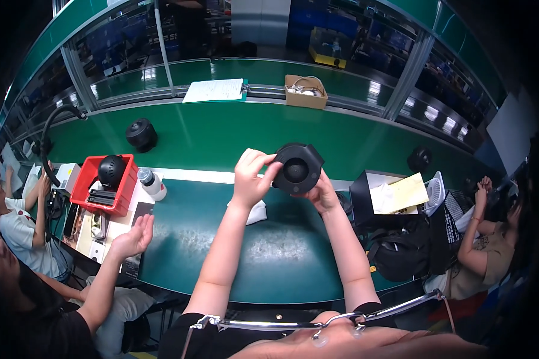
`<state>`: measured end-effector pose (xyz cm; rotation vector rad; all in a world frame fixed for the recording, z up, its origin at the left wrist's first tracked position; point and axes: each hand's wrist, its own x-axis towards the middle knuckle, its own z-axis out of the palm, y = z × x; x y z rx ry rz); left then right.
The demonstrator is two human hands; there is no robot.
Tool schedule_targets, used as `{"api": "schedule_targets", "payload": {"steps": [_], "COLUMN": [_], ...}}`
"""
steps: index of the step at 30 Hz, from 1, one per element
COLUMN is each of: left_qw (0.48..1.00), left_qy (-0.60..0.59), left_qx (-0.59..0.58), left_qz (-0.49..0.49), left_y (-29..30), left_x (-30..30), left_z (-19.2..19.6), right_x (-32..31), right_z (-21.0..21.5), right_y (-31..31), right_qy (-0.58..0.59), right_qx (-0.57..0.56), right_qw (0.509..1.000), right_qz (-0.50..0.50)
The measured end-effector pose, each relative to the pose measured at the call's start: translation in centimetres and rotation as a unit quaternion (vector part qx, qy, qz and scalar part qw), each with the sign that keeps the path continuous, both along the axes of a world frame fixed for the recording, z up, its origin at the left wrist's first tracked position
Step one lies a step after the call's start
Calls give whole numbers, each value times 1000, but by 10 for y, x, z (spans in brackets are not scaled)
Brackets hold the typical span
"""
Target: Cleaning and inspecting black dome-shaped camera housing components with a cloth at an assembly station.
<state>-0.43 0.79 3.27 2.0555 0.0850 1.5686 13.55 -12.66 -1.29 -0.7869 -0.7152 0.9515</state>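
Both my hands hold up a round black housing (294, 170) above the far part of the green table. It has a deep circular recess in its middle and a squared tab at its upper right. My left hand (253, 178) grips the left rim, thumb and fingers closed on it. Around the lower right edge curl the fingers of my right hand (323, 196), partly hidden behind the housing. A crumpled white cloth (257, 213) lies on the table below, just right of my left wrist.
At left, a red bin (124, 200) holds a black domed part (111, 171), beside a bottle (152, 184). A co-worker's hand (135, 237) reaches over the table's left edge. Black round units (141, 135) stand farther back. A backpack (401, 254) and papers (401, 194) sit at right.
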Motion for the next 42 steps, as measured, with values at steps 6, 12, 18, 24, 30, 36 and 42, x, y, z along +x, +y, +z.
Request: {"api": "schedule_targets", "payload": {"steps": [6, 12, 18, 24, 30, 36, 42], "left_qw": [972, 997, 972, 944, 849, 956, 900], "left_qy": [50, 71, 209, 47, 38, 49, 8], "left_qx": [-224, 2, -87, -320, -468, -263, -422], "left_qz": [-50, -30, 60, -61, -241, -123, -108], "left_y": [5, 1, -29, -9, 10, -5, 14], "left_x": [-3, -6, -1, 9, -2, 3, -5], "left_z": [-13, 2, 14, -10, -10, -9, -14], "right_x": [0, 0, 2, -9, -8, -6, -2], "right_z": [-7, -10, -7, -2, 2, -3, 14], "right_y": [1, 4, 3, 4, 3, 5, 15], "right_qy": [-8, 42, -46, -59, -3, -65, -89], "right_qx": [-48, -18, -69, -84, -75, -70, -101], "right_qw": [999, 999, 995, 994, 997, 995, 988], "right_qz": [5, 1, -51, -26, -9, -20, -82]}}
